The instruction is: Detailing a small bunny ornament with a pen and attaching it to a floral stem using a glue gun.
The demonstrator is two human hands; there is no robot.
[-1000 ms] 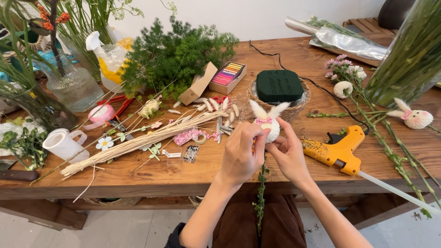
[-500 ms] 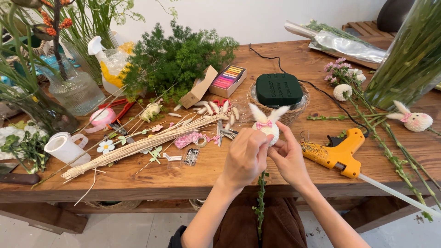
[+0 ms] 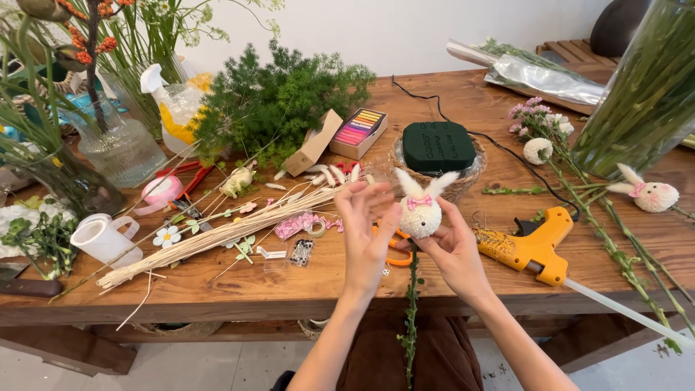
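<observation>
Head view, craft worktop (image 3: 217,289). The right hand (image 3: 456,250) pinches a white pompom bunny (image 3: 421,210) with pink bow between its fingers, the bunny held above the worktop's near edge at centre; its leafy green stem (image 3: 411,318) hangs toward 6 o'clock. The left hand (image 3: 368,228) is at 9 o'clock of the bunny, fingers apart, fingertips just beside it, holding nothing. Risk, as a judgement: a loose pinch could let the bunny tip on its thin stem, and the glue gun (image 3: 532,246) at 3 o'clock could burn a straying wrist if hot. Counts: two bunnies, the second (image 3: 649,194) at 3 o'clock, well apart; one glue gun; one green foam block (image 3: 438,145) at 12 o'clock.
</observation>
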